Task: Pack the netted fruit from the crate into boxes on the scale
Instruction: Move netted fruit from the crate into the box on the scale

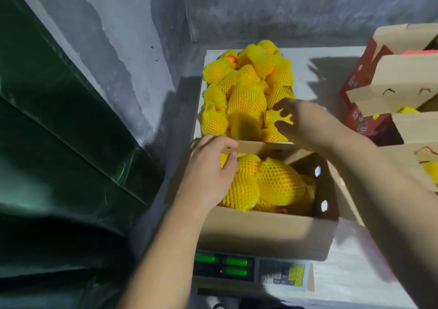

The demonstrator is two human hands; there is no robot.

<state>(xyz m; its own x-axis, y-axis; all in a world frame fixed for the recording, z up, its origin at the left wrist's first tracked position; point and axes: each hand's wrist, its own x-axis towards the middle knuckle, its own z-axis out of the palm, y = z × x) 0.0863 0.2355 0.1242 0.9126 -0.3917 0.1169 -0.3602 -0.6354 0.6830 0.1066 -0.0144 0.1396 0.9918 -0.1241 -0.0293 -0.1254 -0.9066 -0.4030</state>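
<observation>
An open cardboard box (267,232) stands on a scale (251,273) with green lit displays. Several fruits in yellow foam netting (272,185) lie inside it. Behind the box, a crate (198,109) is heaped with more netted fruit (244,90). My left hand (208,173) holds the box's far left flap, thumb on the inside and fingers over the edge. My right hand (301,121) reaches over the crate's near right corner, its fingers spread and curling around a netted fruit (275,119); whether they grip it is unclear from motion blur.
Red and brown cardboard boxes (388,90) with raised flaps stand at the right, some showing yellow netting inside. A white table top (320,71) lies under the crate. A dark green sheet (59,142) covers the left. A grey wall rises behind.
</observation>
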